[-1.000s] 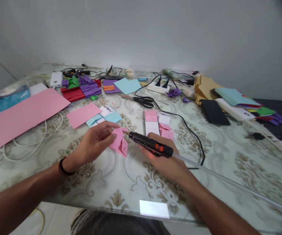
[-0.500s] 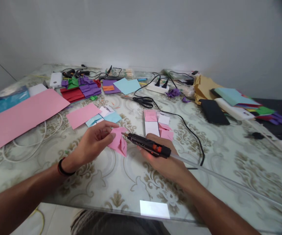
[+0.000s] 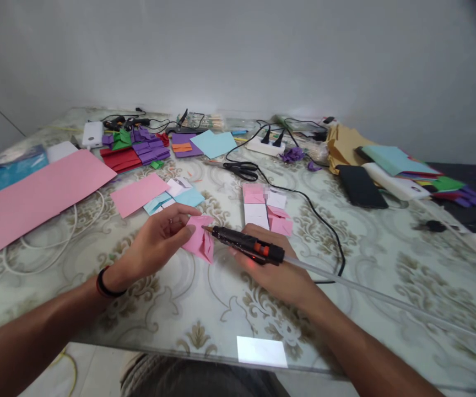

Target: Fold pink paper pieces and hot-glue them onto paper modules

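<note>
My left hand (image 3: 161,234) pinches a folded piece of pink paper (image 3: 199,237) between thumb and fingers, just above the patterned table. In my right hand (image 3: 271,270) is a black glue gun (image 3: 246,245), its fingers wrapped round the handle. The nozzle points left and meets the folded paper near its upper middle; whether it touches or hovers I cannot tell. A long clear glue stick (image 3: 357,286) sticks out of the gun's back end. Behind my right hand lie pink and white paper pieces (image 3: 255,207).
Black scissors (image 3: 242,170) and a white power strip (image 3: 266,146) lie farther back. The gun's black cord (image 3: 316,212) curves across the right. Pink sheets (image 3: 48,198) cover the left side. A dark phone (image 3: 362,187) and coloured papers (image 3: 399,160) sit at right.
The glue gun has shifted slightly left, its nozzle a little farther over the folded pink paper. My left hand stays almost still.
</note>
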Demonstrator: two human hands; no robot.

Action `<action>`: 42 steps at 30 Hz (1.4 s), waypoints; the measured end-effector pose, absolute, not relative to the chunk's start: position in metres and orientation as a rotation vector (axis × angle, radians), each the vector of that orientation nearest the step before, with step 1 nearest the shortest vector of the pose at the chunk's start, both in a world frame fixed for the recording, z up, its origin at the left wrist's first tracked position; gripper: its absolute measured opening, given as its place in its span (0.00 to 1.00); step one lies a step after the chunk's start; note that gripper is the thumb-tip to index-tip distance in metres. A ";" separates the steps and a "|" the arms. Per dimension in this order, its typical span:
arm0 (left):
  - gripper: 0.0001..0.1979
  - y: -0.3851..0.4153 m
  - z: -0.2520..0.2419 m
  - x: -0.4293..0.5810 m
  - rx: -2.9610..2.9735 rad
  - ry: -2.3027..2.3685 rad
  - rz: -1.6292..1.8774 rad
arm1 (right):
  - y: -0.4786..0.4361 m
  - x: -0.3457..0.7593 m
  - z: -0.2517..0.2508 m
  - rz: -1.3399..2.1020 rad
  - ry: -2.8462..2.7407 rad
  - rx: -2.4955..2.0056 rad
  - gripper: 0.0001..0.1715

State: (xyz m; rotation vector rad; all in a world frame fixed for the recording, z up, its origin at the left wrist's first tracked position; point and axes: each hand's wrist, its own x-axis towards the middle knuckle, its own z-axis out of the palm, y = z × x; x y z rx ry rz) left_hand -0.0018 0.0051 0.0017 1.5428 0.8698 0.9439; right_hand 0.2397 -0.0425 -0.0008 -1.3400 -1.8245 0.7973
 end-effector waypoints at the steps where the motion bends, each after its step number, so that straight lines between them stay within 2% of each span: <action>1: 0.10 0.005 0.001 -0.002 1.542 0.870 0.943 | -0.042 0.240 0.000 0.807 -1.825 -1.343 0.16; 12: 0.09 0.005 0.002 -0.002 1.565 0.879 0.973 | -0.044 0.245 -0.002 0.959 -1.774 -1.450 0.16; 16: 0.09 0.005 0.002 -0.002 1.568 0.908 0.976 | -0.045 0.249 -0.007 1.144 -1.703 -1.449 0.23; 20: 0.10 0.006 0.003 -0.001 1.557 0.907 0.987 | -0.045 0.250 -0.010 1.218 -1.665 -1.448 0.24; 26: 0.10 0.006 0.004 -0.001 1.528 0.887 0.992 | -0.044 0.244 -0.003 0.990 -1.740 -1.447 0.17; 30: 0.12 0.007 0.004 -0.004 1.503 0.930 0.976 | -0.042 0.239 0.007 0.843 -1.814 -1.396 0.20; 42: 0.12 0.011 -0.006 -0.008 1.354 0.840 1.010 | -0.029 0.253 -0.006 0.680 -1.790 -1.504 0.18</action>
